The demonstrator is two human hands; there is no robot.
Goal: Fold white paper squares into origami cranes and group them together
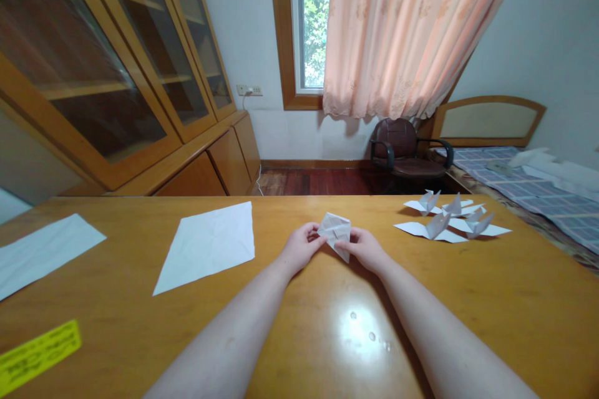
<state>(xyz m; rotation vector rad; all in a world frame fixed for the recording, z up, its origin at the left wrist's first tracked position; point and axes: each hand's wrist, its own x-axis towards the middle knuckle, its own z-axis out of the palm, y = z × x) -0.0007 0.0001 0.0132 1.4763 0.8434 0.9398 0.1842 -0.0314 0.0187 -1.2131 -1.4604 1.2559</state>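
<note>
The left hand [299, 248] and the right hand [367, 249] meet at the middle of the desk [299, 336], each pinching one side of a small folded white paper [336, 232]. The fingers of both hands are closed on its edges, the left from the left side, the right from the right. The paper is a compact, many-layered shape with a point hanging down toward the near side; it is held just above the desk surface, between the two hands, and whether its lower tip touches the wood cannot be told.

Left of the hands, well apart from them, a flat white sheet [208, 246] lies on the desk, turned so one corner points near and left. Farther left, at the desk's edge, a second white sheet [42, 252] lies flat. At the near left corner is a yellow slip [37, 355] with print too small to read.

Right of the hands, toward the far side, a cluster of finished folded paper cranes [449, 221] rests on the desk with wings spread.

Beyond the desk stand a dark office chair [407, 153], a bed [538, 190] on the right, a pink curtain [412, 31] over a window, and a glass-fronted wooden cabinet [116, 75] on the left.
</note>
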